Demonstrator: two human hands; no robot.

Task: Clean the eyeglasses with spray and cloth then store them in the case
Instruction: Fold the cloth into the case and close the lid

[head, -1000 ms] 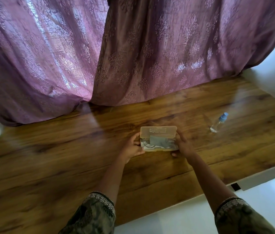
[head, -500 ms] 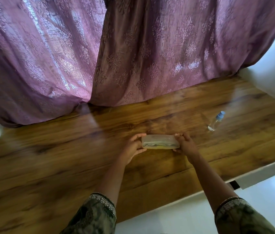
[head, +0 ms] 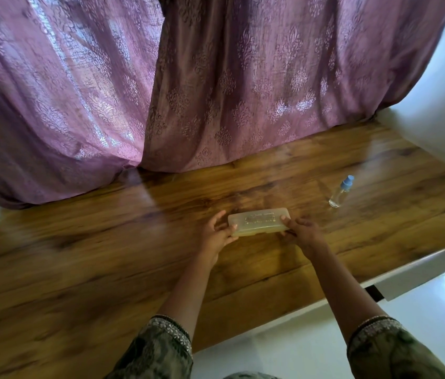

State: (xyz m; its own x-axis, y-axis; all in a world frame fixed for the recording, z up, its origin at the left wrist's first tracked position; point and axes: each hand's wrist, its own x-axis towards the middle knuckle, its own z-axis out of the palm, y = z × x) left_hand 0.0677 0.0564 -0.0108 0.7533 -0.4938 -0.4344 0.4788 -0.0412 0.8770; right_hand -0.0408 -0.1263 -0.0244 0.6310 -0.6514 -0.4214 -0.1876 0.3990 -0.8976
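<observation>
The closed case [head: 258,221] is laid flat on the table [head: 106,255], with its long axis running left to right in front of the person. Its left end is gripped by the left hand [head: 217,233] and its right end by the right hand [head: 302,232], both equally near. The spray bottle [head: 340,192] stands well apart, to the right.

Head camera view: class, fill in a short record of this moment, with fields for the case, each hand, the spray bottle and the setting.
case: translucent yellowish case, lid shut, on the wooden table
contents: cannot be made out through the lid
left hand: left hand grips the case's left end
right hand: right hand grips its right end
spray bottle: clear spray bottle with a blue cap, standing apart to the right, untouched
backdrop: purple curtains behind the table
</observation>
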